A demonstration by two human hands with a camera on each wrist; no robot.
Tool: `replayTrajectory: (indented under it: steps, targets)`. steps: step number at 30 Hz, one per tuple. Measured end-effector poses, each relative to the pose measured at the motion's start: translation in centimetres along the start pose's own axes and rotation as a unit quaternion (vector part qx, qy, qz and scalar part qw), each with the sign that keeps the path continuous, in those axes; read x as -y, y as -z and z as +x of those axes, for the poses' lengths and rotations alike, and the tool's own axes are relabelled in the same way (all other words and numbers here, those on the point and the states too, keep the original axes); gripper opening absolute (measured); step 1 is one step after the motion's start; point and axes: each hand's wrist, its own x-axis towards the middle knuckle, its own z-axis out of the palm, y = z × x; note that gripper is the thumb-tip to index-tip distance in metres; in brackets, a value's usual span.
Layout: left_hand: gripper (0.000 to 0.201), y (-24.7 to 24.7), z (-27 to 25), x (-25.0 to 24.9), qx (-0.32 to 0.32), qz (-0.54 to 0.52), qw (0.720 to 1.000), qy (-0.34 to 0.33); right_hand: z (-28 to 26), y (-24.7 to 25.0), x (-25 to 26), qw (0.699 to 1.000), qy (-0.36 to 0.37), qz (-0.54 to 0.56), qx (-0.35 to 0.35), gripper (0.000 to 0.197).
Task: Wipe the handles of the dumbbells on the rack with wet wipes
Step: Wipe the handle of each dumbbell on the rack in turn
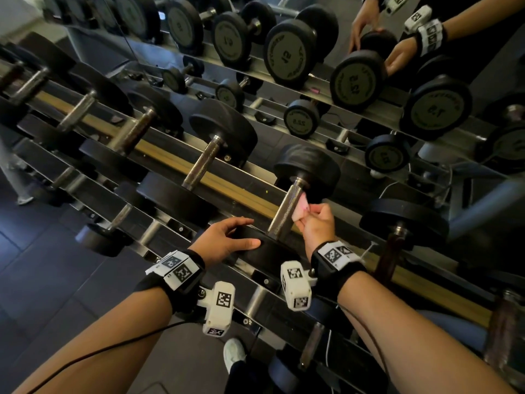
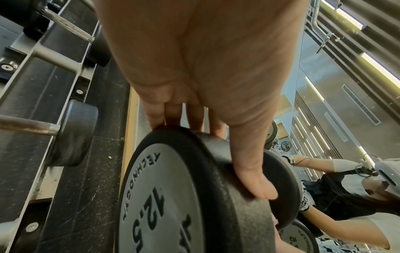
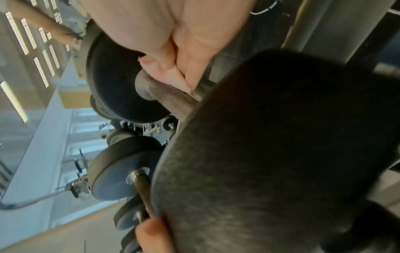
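Observation:
A black dumbbell marked 12.5 lies across the top rail of the rack [image 1: 216, 180], its knurled steel handle [image 1: 285, 210] bare. My right hand [image 1: 309, 213] pinches a folded pinkish-white wet wipe [image 1: 302, 205] against the upper right side of that handle, just below the far head [image 1: 308, 169]. In the right wrist view the wipe [image 3: 173, 76] sits on the handle [image 3: 168, 95] under my fingertips. My left hand [image 1: 247, 233] grips the near head [image 1: 267, 251]. In the left wrist view the fingers [image 2: 173, 114] curl over its rim and the thumb lies along it.
More dumbbells line the rail to the left [image 1: 204, 163] and right [image 1: 403, 223]. A lower tier holds smaller ones [image 1: 102, 237]. A mirror behind reflects the rack and my hands [image 1: 397, 49]. Dark tiled floor and my shoe [image 1: 234, 354] lie below.

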Motion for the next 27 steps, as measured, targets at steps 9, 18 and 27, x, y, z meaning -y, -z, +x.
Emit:
replayTrajectory:
  steps: [9,18,27]
  targets:
    - [0.065,-0.1,-0.1,-0.2,-0.003,-0.007,1.000,0.004,1.3,1.4,1.9,0.989,0.069,-0.127,-0.006,0.013]
    - [0.064,-0.2,0.0,-0.2,-0.015,0.024,1.000,0.002,-2.0,0.3,-0.3,0.961,0.124,-0.244,0.032,0.025]
    - [0.051,-0.5,-0.9,-0.5,-0.017,0.001,1.000,-0.023,-6.3,1.7,1.1,0.935,0.088,-0.329,0.096,0.021]
